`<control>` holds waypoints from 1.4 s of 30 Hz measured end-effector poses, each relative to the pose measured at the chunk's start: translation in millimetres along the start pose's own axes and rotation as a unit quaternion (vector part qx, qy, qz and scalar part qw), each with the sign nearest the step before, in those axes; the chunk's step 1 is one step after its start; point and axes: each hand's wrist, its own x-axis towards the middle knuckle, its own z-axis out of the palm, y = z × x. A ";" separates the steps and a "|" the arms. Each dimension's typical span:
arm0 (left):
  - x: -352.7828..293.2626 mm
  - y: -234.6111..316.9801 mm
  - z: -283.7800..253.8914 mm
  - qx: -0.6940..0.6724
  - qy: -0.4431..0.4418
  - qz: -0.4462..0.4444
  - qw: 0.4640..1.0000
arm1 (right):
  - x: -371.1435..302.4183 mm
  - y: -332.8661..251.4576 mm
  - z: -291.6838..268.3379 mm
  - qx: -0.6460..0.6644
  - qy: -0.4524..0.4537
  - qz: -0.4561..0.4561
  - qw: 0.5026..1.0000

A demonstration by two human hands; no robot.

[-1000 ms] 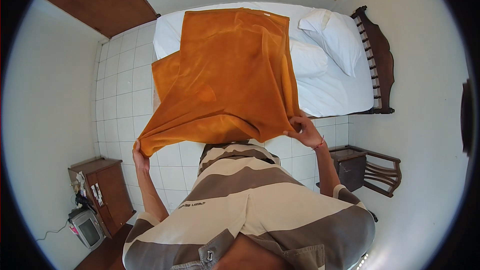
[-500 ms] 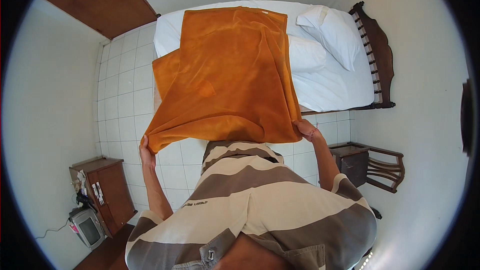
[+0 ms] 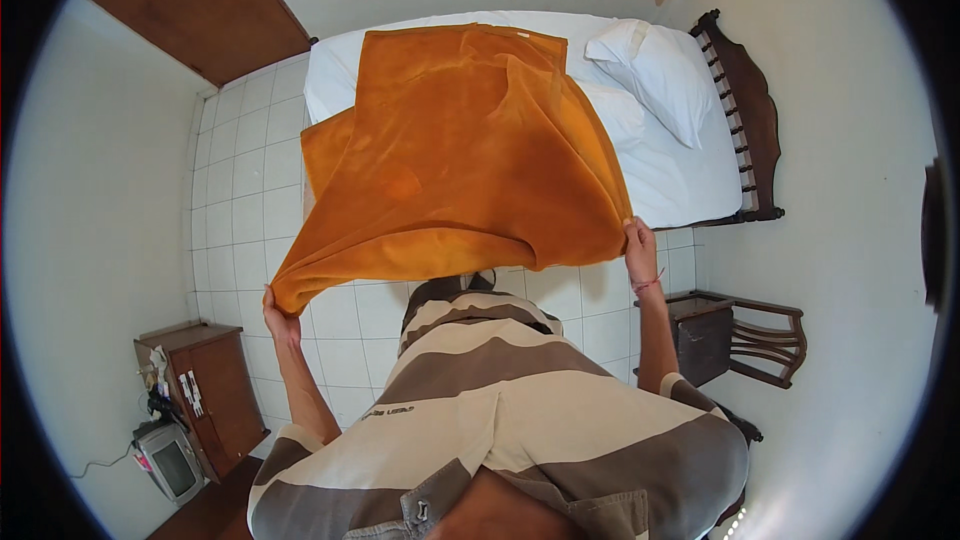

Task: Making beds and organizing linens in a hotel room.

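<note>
Outward go both hands, wider apart than half a second ago, and the orange blanket's [image 3: 470, 150] near edge spreads with them! Left hand [image 3: 281, 320], fingers closed, has one near corner; right hand [image 3: 641, 252], curled tight, pinches the opposite side. Ahead of both, the blanket drapes over the white bed [image 3: 685, 190], a pillow [image 3: 655, 80] beyond the right hand, a wooden chair [image 3: 745, 340] to that hand's near right.
</note>
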 end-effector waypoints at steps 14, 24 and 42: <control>43.2 131.6 46.6 0.116 -0.169 0.033 0.978 | 110.0 -102.0 -52.3 -0.302 -0.230 0.056 0.923; 120.0 134.3 74.4 0.030 -0.288 -0.008 0.957 | 218.7 -224.1 -2.8 -0.212 -0.161 -0.119 0.957; 234.7 428.8 385.7 0.276 -0.196 0.295 0.893 | 451.7 -448.7 58.3 -0.461 -0.097 -0.102 0.876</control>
